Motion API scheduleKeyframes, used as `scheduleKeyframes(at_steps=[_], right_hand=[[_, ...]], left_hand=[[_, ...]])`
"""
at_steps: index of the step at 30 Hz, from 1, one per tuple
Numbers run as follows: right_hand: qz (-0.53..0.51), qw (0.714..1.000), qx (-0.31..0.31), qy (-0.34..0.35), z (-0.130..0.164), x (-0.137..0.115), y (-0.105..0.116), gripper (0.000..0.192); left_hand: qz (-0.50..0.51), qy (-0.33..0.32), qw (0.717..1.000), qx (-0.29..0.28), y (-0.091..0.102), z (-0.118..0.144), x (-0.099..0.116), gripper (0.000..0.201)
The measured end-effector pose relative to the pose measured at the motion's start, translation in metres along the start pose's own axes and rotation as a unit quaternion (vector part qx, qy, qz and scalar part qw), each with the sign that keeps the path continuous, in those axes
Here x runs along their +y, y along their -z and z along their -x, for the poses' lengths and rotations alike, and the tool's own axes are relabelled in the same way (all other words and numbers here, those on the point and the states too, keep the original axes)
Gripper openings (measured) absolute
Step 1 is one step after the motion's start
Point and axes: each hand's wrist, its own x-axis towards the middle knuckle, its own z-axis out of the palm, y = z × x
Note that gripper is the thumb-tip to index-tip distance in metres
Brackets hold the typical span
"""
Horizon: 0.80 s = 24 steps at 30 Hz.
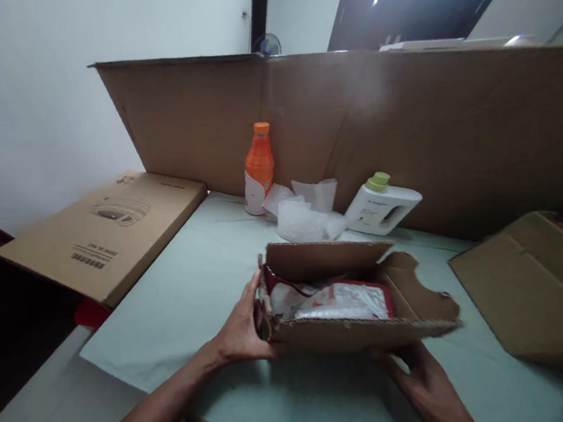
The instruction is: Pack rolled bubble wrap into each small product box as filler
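Note:
A small open cardboard box (335, 336) is held in front of me, its top flaps standing up and out. Inside it lies a red-edged packet (354, 301) in clear bubble wrap; part of it sits below the box walls. My left hand (246, 325) grips the left end of the box, thumb along the near side. My right hand (420, 381) is at the lower right of the box, its fingers partly hidden underneath, apparently supporting it.
Behind the box stand an orange bottle (260, 169), crumpled bubble wrap (302, 219) and a tilted white jug with a green cap (384, 207). A large flat carton (127, 227) lies left, another cardboard box (540, 278) right. A tall cardboard wall (201, 119) closes the back.

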Motion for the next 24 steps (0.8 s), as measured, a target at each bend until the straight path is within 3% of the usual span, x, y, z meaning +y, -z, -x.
scheduleKeyframes(at_steps=[4, 7, 10, 14, 16, 19, 22, 24], right_hand=[[-0.076, 0.986, -0.063, 0.136, -0.054, -0.076, -0.064, 0.047], [-0.099, 0.967, -0.075, 0.221, -0.084, -0.135, -0.113, 0.069], [-0.117, 0.959, -0.076, 0.247, -0.094, -0.162, -0.146, 0.079], [-0.114, 0.967, -0.106, 0.202, -0.088, -0.136, -0.168, 0.071], [-0.102, 0.974, -0.114, 0.167, -0.083, -0.112, -0.173, 0.069], [-0.083, 0.980, -0.118, 0.139, -0.076, -0.079, -0.176, 0.066], [-0.064, 0.982, -0.097, 0.145, -0.069, -0.060, -0.175, 0.059], [-0.052, 0.983, -0.083, 0.156, -0.065, -0.054, -0.174, 0.054]], left_hand=[[-0.040, 0.022, 0.986, 0.163, 0.058, 0.023, -0.007, 0.123], [-0.070, 0.075, 0.945, 0.309, 0.117, 0.029, -0.012, 0.115], [-0.062, 0.100, 0.905, 0.408, 0.176, 0.025, -0.017, 0.114], [-0.091, 0.128, 0.860, 0.486, 0.231, 0.015, -0.025, 0.105], [-0.104, 0.124, 0.849, 0.503, 0.242, 0.010, -0.025, 0.101], [-0.101, 0.080, 0.857, 0.498, 0.246, 0.000, -0.020, 0.097], [-0.090, 0.052, 0.862, 0.496, 0.256, -0.015, -0.018, 0.101], [-0.099, 0.055, 0.850, 0.514, 0.273, -0.027, -0.023, 0.104]])
